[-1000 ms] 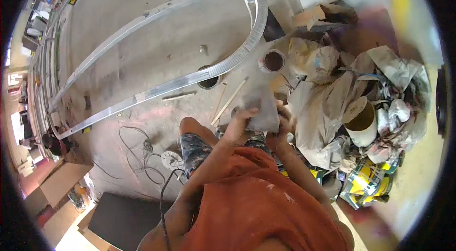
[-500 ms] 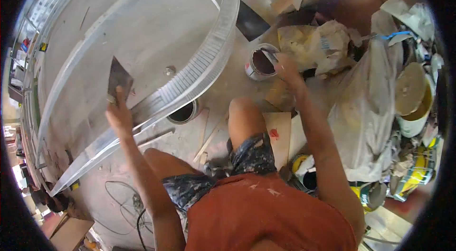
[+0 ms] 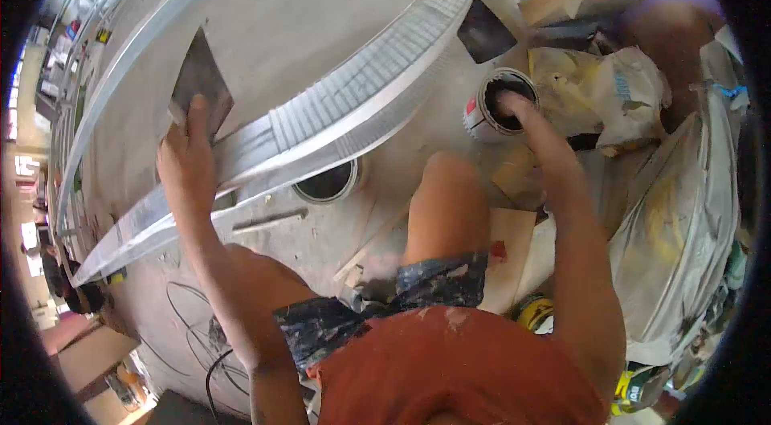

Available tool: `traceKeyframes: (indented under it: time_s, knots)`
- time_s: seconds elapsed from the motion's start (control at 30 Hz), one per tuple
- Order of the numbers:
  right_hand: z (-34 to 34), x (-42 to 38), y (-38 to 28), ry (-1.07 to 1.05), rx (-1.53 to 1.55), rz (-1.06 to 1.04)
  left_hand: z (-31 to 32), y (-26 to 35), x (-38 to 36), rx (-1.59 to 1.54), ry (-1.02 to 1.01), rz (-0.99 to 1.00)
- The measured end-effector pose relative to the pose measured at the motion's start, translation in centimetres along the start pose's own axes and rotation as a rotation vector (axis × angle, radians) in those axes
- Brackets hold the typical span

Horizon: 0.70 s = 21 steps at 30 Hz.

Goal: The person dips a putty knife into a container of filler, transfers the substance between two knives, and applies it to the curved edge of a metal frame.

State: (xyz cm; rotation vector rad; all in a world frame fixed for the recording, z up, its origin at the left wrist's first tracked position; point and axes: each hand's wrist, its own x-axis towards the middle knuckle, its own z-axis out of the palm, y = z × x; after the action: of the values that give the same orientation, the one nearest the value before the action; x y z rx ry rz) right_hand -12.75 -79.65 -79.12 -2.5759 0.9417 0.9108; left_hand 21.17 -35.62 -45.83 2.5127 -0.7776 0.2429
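My left hand (image 3: 189, 164) gripped a flat grey plate (image 3: 202, 81) near the curved metal frame (image 3: 329, 110). My right hand (image 3: 516, 106) was inside the open can (image 3: 479, 124) on the floor (image 3: 273, 31), its grip undeterminable.

Floor (image 3: 434, 124) gap between curved frame (image 3: 353, 96) and right-hand can (image 3: 482, 124); knee (image 3: 450, 184) blocks near side.

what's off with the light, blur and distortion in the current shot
Head view: strong fisheye bending with black corners; pale sheen along the curved metal frame; blown-out bright patches at the far left; deep shadow inside the can, hiding the fingers of the right hand; fine detail soft throughout, whether from motion or focus I can't tell.
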Motion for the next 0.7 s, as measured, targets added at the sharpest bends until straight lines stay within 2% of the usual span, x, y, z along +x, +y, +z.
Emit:
traceKeyframes:
  time_s: [0.1, 0.13, 0.2, 0.27, 0.3, 0.37, 0.4, 0.47, 0.53, 0.67, 0.7]
  knots:
    - [-1.6, -1.6, 0.8, -0.014, -0.072, -0.161, -0.5, 0.4, 0.1, -0.003, 0.023, -0.012]
    - [-2.7, -2.8, 0.7, -0.010, -0.081, -0.157, -0.7, 0.5, 0.3, 0.024, -0.003, -0.041]
    - [-3.9, -7.4, 0.6, 0.389, 0.169, -0.130, -0.4, -0.1, 0.3, 0.030, -0.035, -0.061]
    - [-5.3, -12.2, 0.1, 0.452, 0.238, -0.075, 0.1, -1.6, 0.5, 0.212, -0.031, 0.109]
    - [-5.6, -13.9, 0.3, 0.501, 0.316, -0.047, 0.3, -1.2, 0.3, 0.193, -0.035, 0.124]
    - [-6.2, -15.8, 0.5, 0.543, 0.401, -0.044, -0.8, 0.8, 0.0, 0.043, -0.001, -0.055]
    - [-6.5, -16.8, 0.6, 0.533, 0.369, 0.006, -0.8, 0.8, -0.4, -0.006, 0.076, 0.043]
    - [-6.8, -18.3, 0.4, 0.535, 0.331, 0.063, -0.7, 0.2, 0.0, -0.014, 0.066, 0.039]
    - [-5.7, -18.1, 0.9, 0.634, 0.449, 0.185, -0.6, 0.4, 0.3, -0.014, 0.055, 0.035]
    - [-4.8, -19.5, -0.8, 0.763, 0.392, 0.149, -0.8, 0.5, -0.1, -0.016, 0.012, -0.010]
    - [-4.6, -19.7, -1.3, 0.837, 0.483, 0.134, -0.8, 0.6, 0.1, -0.043, 0.012, -0.026]
